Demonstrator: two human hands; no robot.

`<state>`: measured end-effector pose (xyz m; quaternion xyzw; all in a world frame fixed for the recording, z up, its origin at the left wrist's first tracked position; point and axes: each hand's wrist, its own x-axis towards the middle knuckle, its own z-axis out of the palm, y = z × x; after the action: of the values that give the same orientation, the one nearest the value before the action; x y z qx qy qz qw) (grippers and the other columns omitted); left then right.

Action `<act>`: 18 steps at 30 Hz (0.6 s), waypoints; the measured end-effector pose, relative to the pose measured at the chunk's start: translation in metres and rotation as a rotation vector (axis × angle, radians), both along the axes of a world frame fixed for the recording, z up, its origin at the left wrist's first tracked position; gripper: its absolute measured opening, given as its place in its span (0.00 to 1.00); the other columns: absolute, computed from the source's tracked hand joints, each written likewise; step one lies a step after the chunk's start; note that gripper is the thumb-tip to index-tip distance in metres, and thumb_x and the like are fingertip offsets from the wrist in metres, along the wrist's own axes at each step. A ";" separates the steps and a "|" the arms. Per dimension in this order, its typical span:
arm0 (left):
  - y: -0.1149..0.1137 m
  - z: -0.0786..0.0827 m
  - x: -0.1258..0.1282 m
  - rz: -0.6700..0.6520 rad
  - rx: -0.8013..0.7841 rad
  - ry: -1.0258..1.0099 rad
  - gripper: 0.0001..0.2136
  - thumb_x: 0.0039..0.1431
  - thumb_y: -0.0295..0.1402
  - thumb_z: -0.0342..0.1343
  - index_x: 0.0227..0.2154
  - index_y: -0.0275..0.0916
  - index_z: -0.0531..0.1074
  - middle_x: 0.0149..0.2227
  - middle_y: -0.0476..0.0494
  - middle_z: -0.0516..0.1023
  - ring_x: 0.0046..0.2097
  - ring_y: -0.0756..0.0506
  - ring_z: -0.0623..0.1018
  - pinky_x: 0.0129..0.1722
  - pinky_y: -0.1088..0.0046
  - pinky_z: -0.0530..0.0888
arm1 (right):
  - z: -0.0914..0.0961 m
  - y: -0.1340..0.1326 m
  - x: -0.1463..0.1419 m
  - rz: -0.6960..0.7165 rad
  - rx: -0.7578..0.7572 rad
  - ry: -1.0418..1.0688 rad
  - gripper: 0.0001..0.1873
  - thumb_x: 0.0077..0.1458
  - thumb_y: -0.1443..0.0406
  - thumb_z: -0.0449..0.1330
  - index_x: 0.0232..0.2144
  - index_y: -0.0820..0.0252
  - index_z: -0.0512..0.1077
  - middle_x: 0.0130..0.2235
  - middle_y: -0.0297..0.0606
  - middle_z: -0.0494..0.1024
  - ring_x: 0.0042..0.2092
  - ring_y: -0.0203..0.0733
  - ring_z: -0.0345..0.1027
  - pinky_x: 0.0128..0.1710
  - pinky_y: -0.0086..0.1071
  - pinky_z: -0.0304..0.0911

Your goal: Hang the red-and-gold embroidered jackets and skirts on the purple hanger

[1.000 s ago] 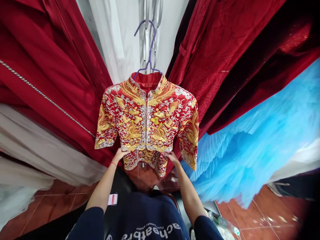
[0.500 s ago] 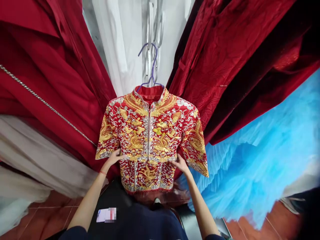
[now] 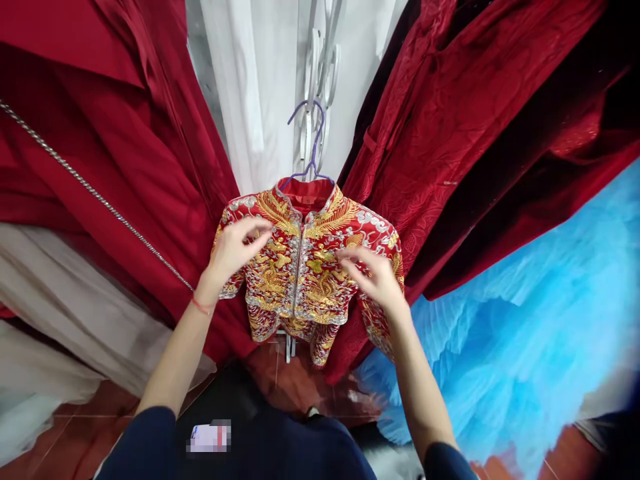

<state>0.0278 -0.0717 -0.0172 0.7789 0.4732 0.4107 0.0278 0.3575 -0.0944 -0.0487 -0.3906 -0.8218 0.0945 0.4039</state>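
A red short-sleeved jacket (image 3: 300, 267), with gold and silver embroidery and a stand collar, hangs on a purple wire hanger (image 3: 314, 157). Its front edges meet along the middle. Below the hem, an embroidered lower part (image 3: 325, 343) shows as two flaps, apart at the bottom. My left hand (image 3: 241, 245) is in front of the chest on the left side, thumb and fingers apart, holding nothing. On the other side my right hand (image 3: 371, 270) is open too, fingers bent toward the front opening. Whether either hand touches the cloth I cannot tell.
Dark red garments hang at left (image 3: 100, 120) and right (image 3: 415, 133), and a metal chain (image 3: 100, 197) crosses the left one. White cloth (image 3: 273, 100) hangs behind. Bright blue ruffled fabric (image 3: 525, 300) fills the lower right. A phone-like card (image 3: 203, 438) lies on a black surface.
Both hands have let go of the jacket's lower edge and risen to chest height. The lower part has swung back, and its two flaps now stand apart. The view has shifted slightly.
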 end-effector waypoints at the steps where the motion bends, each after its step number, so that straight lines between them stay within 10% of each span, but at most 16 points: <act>1: 0.009 0.025 0.006 0.031 0.146 -0.009 0.19 0.63 0.46 0.50 0.49 0.40 0.72 0.51 0.41 0.77 0.51 0.43 0.76 0.53 0.63 0.70 | 0.029 0.006 -0.005 -0.082 0.195 0.052 0.14 0.63 0.56 0.53 0.45 0.54 0.73 0.43 0.40 0.78 0.45 0.44 0.71 0.49 0.41 0.64; 5: 0.056 0.064 0.018 0.127 0.241 0.150 0.30 0.54 0.56 0.55 0.49 0.36 0.71 0.45 0.36 0.78 0.49 0.39 0.76 0.50 0.62 0.70 | 0.089 0.052 -0.018 -0.328 0.401 -0.064 0.22 0.61 0.47 0.55 0.45 0.57 0.71 0.42 0.43 0.77 0.44 0.47 0.69 0.45 0.41 0.61; 11: 0.088 0.041 0.025 0.323 0.135 0.221 0.32 0.61 0.61 0.40 0.23 0.38 0.72 0.21 0.40 0.74 0.31 0.42 0.78 0.33 0.69 0.67 | 0.075 0.109 -0.016 -0.407 0.164 -0.255 0.29 0.60 0.42 0.50 0.22 0.58 0.67 0.21 0.35 0.69 0.28 0.39 0.65 0.32 0.31 0.54; 18: 0.052 0.054 0.039 0.236 0.267 0.094 0.23 0.67 0.49 0.40 0.50 0.37 0.70 0.41 0.37 0.80 0.45 0.41 0.78 0.48 0.64 0.69 | 0.061 0.054 -0.040 -0.443 0.473 0.171 0.20 0.61 0.51 0.53 0.44 0.62 0.68 0.42 0.48 0.76 0.45 0.47 0.68 0.46 0.40 0.60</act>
<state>0.0668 -0.0200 0.0364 0.7330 0.5034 0.4334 -0.1466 0.3179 -0.0405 0.0128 -0.4460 -0.6793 -0.1565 0.5614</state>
